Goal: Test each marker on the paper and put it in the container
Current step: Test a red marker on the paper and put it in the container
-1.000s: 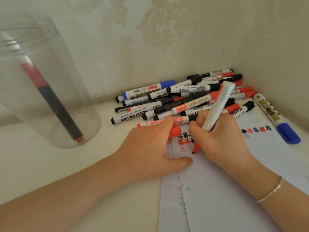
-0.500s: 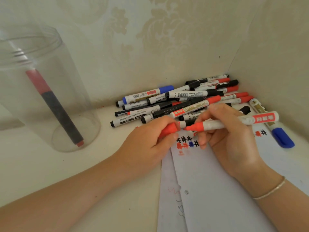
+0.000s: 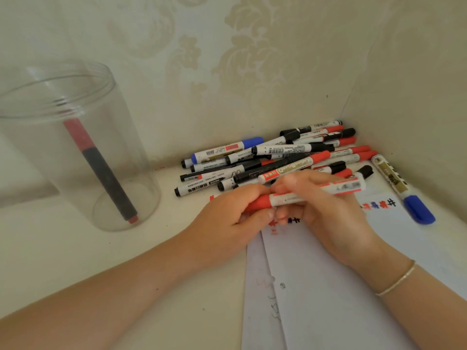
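Over the sheet of white paper (image 3: pixel 328 286), near the table's back right corner, we hold one red whiteboard marker (image 3: pixel 313 194) level between both hands. Our left hand (image 3: pixel 227 223) has its fingers curled shut around the red cap (image 3: pixel 257 204), and our right hand (image 3: pixel 326 215) grips the white barrel, fingers wrapped under it and thumb on top. The cap sits flush against the barrel. The far end of the barrel is blurred.

Behind our hands, against the back wall, a pile of markers (image 3: pixel 273 160) with black, red and blue caps lies on the table (image 3: pixel 101 261). A blue-capped marker (image 3: pixel 401 188) lies apart from them along the right wall, cap toward us, just beside the paper's edge. Small red, blue and black test marks (image 3: pixel 379 204) run across the far part of the paper; some are hidden under our fingers.

At the table's left side stands a clear plastic jar (image 3: pixel 63 147), upright and open-topped, well apart from the pile. Inside it one marker with a red cap and dark barrel (image 3: pixel 101 170) leans diagonally, lower end on the jar's floor.
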Action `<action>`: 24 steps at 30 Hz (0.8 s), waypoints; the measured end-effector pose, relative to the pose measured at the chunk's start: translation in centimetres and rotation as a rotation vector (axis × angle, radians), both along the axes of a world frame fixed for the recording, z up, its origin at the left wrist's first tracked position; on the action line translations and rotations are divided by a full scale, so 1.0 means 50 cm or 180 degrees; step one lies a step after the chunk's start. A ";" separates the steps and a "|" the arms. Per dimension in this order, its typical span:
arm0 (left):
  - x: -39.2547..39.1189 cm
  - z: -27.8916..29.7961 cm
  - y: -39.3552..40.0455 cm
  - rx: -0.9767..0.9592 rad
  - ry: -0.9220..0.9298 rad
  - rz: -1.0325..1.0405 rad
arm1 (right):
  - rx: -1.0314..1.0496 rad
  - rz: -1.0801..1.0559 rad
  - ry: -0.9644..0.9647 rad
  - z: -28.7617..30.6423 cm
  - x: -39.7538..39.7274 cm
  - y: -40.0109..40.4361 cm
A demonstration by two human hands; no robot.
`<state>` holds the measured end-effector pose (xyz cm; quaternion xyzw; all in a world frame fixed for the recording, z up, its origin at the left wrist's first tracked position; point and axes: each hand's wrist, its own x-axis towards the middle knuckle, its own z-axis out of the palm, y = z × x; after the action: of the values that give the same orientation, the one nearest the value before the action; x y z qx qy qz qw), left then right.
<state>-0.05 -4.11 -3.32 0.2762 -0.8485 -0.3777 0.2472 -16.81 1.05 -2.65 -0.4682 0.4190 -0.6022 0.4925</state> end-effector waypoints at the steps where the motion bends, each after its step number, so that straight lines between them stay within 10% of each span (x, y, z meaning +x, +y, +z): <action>1: 0.001 0.000 0.000 0.0031 0.0068 0.0021 | 0.0053 0.0141 -0.0207 0.006 0.003 -0.001; 24: 0.012 0.163 0.028 0.0043 0.1305 0.1721 | -0.0382 -0.0077 0.0638 0.189 0.120 -0.002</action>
<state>0.56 -2.73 4.83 0.4111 -0.6746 -0.3517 0.5021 -10.82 0.95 6.81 -0.5496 0.4351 -0.5822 0.4119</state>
